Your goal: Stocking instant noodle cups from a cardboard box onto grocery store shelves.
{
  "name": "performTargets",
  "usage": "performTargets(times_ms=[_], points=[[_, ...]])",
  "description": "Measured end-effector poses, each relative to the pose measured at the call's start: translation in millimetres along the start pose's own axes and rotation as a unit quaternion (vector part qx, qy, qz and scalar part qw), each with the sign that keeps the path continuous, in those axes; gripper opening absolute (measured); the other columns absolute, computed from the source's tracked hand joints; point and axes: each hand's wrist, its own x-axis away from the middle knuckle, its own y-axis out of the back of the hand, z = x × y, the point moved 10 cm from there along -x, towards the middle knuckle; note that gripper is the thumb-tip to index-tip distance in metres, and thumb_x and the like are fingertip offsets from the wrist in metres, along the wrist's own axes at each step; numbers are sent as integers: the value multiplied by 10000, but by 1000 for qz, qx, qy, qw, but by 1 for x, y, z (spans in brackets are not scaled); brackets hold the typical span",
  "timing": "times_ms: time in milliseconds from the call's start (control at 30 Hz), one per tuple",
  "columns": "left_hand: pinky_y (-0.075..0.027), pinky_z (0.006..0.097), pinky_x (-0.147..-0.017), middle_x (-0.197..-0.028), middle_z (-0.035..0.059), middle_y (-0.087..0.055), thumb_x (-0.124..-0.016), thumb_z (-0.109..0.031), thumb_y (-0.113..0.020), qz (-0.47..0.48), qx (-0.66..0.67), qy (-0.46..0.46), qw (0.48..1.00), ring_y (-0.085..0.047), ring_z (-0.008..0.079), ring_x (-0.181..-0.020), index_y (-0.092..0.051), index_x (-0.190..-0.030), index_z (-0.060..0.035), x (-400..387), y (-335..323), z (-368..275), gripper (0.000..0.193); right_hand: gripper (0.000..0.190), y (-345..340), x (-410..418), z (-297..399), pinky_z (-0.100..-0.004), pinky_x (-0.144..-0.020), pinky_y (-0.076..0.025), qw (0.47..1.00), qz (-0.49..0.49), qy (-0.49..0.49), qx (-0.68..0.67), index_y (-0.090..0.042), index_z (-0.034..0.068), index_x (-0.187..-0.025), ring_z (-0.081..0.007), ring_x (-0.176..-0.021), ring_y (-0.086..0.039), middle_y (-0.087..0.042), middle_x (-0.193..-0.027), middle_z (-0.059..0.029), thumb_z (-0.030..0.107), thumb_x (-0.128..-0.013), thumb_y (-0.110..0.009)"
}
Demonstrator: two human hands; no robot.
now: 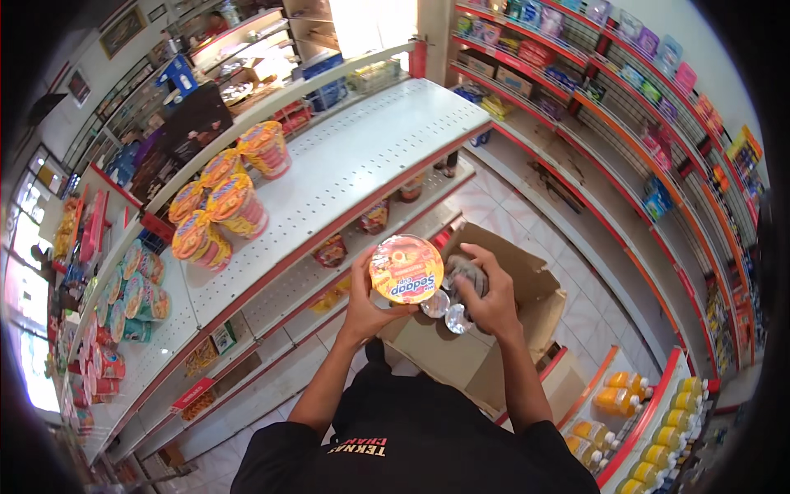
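Note:
My left hand [364,309] holds an instant noodle cup [406,270], its yellow and orange lid facing up at me. My right hand [497,299] is close beside it, fingers curled round a crumpled grey bundle that looks like cloth [464,276]. Two shiny silver round tops [457,319] show just below that bundle; whether they are held or sit lower down I cannot tell. Beneath both hands stands an open cardboard box [509,253] on the tiled floor. Several similar yellow noodle cups [237,205] are grouped on the white perforated shelf [370,142] to my left.
Farther left on the shelf stand several green cups [146,299] and red cups [106,361]. Lower tiers hold a few packets [330,250]. On the right run red-edged wall shelves [592,179] with packaged goods. Bottles of yellow drink [666,437] line a shelf at lower right.

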Motion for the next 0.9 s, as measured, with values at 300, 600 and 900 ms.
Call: performTargets(times_ms=[300,600,900], points=[[-379,360,-1152,-1471,79,-462,-758,-291,-932,93,55,-35,994,-447,170,-1381,-372,-1511,-21,-53,85,-11,977,618,-102,-76,61,-378,-986,-517,969,206,100,-89,-571,57,-1358,-304,-1147,-669,-631,-1329,-185,123,-808,-843],[-411,382,-1131,-1484,164,-477,-1037,-149,-596,-93,14,-46,995,-472,237,-1394,-354,-1500,-7,-85,163,-4,541,549,-156,-122,90,-437,-964,-530,984,57,165,40,-621,73,-1340,-387,-1172,-635,-592,-1331,-238,151,-829,-804],[-478,320,-1031,-1417,164,-564,-1029,-62,-569,-153,-54,34,986,-554,222,-1316,-412,-1457,36,-85,186,-24,466,503,-184,-156,83,-399,-707,-598,969,37,220,107,-618,102,-1222,-326,-851,-719,-555,-1362,-208,201,-792,-860]])
